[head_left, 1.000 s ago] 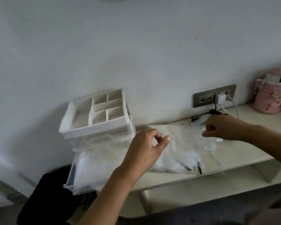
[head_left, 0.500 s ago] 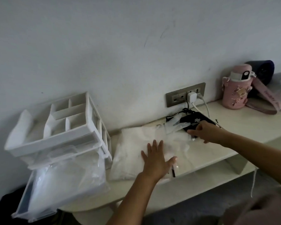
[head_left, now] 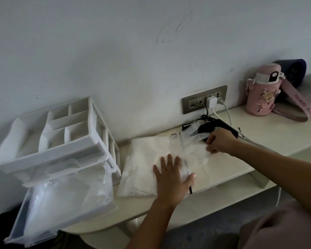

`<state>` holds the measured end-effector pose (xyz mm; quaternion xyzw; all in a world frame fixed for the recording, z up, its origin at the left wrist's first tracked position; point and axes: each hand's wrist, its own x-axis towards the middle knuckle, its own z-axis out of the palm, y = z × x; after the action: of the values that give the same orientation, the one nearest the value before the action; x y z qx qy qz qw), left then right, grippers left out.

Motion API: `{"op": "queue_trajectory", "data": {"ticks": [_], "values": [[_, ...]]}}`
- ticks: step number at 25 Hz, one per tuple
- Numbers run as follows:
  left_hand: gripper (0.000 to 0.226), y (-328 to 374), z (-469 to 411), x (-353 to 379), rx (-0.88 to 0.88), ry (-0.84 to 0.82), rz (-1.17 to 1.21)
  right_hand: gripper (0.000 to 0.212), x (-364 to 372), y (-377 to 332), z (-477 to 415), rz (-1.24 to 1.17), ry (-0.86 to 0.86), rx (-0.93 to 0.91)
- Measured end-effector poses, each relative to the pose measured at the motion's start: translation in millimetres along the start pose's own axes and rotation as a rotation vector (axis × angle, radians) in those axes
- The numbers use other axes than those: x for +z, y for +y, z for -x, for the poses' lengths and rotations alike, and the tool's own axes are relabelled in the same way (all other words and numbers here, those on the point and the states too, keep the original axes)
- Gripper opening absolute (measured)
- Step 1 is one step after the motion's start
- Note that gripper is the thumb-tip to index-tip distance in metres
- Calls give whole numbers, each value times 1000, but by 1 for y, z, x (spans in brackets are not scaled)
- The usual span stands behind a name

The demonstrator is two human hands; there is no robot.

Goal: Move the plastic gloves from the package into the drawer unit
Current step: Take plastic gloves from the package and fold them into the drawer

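Observation:
A flat clear package of white plastic gloves (head_left: pixel 142 166) lies on the cream desk (head_left: pixel 269 133). My left hand (head_left: pixel 171 178) presses flat on its near edge, fingers spread. My right hand (head_left: pixel 219 141) pinches thin clear plastic at the package's far right end. The white drawer unit (head_left: pixel 56 137) stands at the desk's left end. Its lowest drawer (head_left: pixel 61 203) is pulled out and holds a heap of clear plastic gloves.
A wall socket (head_left: pixel 204 101) with a white charger and cables sits behind the package. A black pouch (head_left: pixel 215 127) lies by my right hand. A pink bottle (head_left: pixel 260 90) with a strap stands at the far right. A lower shelf runs under the desk.
My left hand came down from a raised curled pose and now lies flat on the package. The view swung right, bringing the bottle fully into sight. My right hand stays at the package's far end.

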<state>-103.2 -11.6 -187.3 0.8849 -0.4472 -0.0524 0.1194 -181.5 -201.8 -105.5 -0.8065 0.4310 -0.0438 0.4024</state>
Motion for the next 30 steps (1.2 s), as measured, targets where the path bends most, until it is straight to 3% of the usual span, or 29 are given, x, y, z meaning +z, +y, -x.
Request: {"op": "queue_trajectory", "data": {"ticks": [3,8,10,13,15,18,21,26,30], "values": [[110,-1,0,-1,20,20,22,11,-9,-5,6,1,2,-3],[80,-1,-2,6,-79,-19,-26,5,-35,-13,18,-12,90,-85],[87,-2,-4,8,-100,20,-45,5,-41,-19,26,-27,66,-113],[118,-1,-9,2,-94,16,-4,17,-44,-25,35,-112,88,-172],[120,5,-6,-9,-112,27,218,22,-44,-29,40,-174,119,-205],[85,24,-6,-36,0,173,664,17,-44,-34,45,-273,63,-262],[61,46,-24,-62,124,185,775,6,-43,-35,45,-244,-56,-323],[19,55,-43,-71,297,401,659,9,-44,-27,38,-275,-7,-344],[20,45,-47,-44,345,415,355,17,-50,-21,35,-576,100,-178]]}}
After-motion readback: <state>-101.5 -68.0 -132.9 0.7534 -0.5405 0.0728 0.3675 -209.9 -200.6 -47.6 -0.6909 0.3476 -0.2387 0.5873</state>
